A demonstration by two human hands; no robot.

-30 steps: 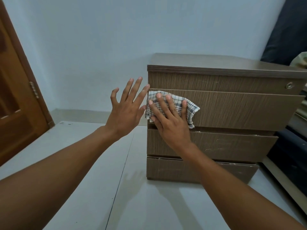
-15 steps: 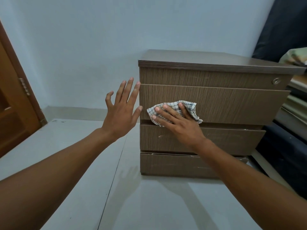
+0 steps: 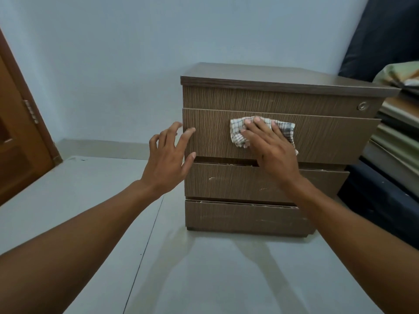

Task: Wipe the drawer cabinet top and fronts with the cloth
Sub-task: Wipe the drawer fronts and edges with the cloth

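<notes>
The fingers [image 3: 256, 123] of the right hand [image 3: 269, 148] lie nearly straight and flat, pressing the checked cloth [image 3: 238, 135] against the upper drawer front [image 3: 328, 141] of the drawer cabinet [image 3: 283, 100]. They pinch nothing; the palm covers most of the cloth, and its edges show to either side of the hand. The cloth sits left of the middle of that front, just under the seam with the narrow top panel [image 3: 226, 98], which carries a round lock [image 3: 362, 106] at its right end.

The left hand [image 3: 167, 159] holds nothing, its fingers [image 3: 189, 133] spread and loosely bent at the cabinet's left edge; whether they touch the front I cannot tell.

The front's long axis runs left to right, and most of its bare length lies to the right of the cloth, so the stroke probably belongs to the right hand, sweeping toward the lock side. The two lower drawer fronts [image 3: 238, 182] show pale scuffs, and the cabinet top [image 3: 283, 74] lies above. The cabinet stands on a pale floor [image 3: 204, 268].
</notes>
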